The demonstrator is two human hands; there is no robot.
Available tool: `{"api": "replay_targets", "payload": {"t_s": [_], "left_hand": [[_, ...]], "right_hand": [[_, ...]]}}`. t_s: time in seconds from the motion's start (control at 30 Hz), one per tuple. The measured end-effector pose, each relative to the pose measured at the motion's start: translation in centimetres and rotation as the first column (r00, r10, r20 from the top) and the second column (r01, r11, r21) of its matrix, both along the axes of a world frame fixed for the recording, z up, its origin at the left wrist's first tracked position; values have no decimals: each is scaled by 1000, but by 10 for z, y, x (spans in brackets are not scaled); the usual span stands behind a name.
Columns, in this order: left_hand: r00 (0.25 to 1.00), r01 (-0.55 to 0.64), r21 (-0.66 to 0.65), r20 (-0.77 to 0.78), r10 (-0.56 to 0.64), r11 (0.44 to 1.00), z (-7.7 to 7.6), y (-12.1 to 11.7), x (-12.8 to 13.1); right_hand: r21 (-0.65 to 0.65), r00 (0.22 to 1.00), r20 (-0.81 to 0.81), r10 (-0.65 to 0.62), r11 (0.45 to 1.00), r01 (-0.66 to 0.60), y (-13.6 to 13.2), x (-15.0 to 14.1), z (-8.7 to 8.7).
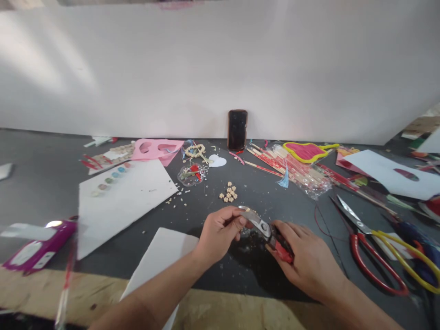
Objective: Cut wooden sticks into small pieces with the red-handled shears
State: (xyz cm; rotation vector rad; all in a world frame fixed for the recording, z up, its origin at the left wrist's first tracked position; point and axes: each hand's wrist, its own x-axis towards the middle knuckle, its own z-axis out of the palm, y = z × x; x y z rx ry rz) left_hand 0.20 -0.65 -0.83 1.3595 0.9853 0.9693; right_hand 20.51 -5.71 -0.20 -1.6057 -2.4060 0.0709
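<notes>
My right hand [307,258] is closed round the red handles of a pair of metal cutting pliers [265,229], whose jaws point up and left. My left hand [220,230] is pinched at the jaws, its fingers curled on a small piece that I cannot make out. Both hands hover low over the dark table [44,178] near its front edge. A small cluster of pale wooden beads [229,192] lies just beyond the hands, with tiny chips scattered around it.
Red and yellow scissors [374,247] lie at the right. A phone [237,129] leans against the back wall. White sheets [120,201], pink cut paper [158,150], a bag of sticks [292,167], a magenta box [37,250] and a white card [161,256] surround the hands.
</notes>
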Motion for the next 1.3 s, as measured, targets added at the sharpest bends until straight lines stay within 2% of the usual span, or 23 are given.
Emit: {"api": "replay_targets", "payload": {"t_s": [0.17,0.33,0.63,0.83,1.0,1.3], "left_hand": [[998,-33,-13,50,34,999,-1,3,1],[998,-64,-24,9,64,998,-5,4,3],[1000,-7,-26,-10,7,1000,-5,4,1],[1000,-13,-31,-9,12,999,-6,4,1],[1000,-4,-22,-22,3,1000,-4,3,0],[997,-65,-65,32,67,996,-2,4,1]], "right_hand": [[-1,1000,8,-11,1000,11,4,-1,-4],[24,999,37,-18,1000,17,6,1,-6],[15,999,53,-10,1000,9,5,1,-6],[-9,999,38,12,1000,-12,1,1,-3],[8,998,59,-17,1000,17,-1,-1,-1],[34,998,56,-39,999,37,4,-1,-4]]}}
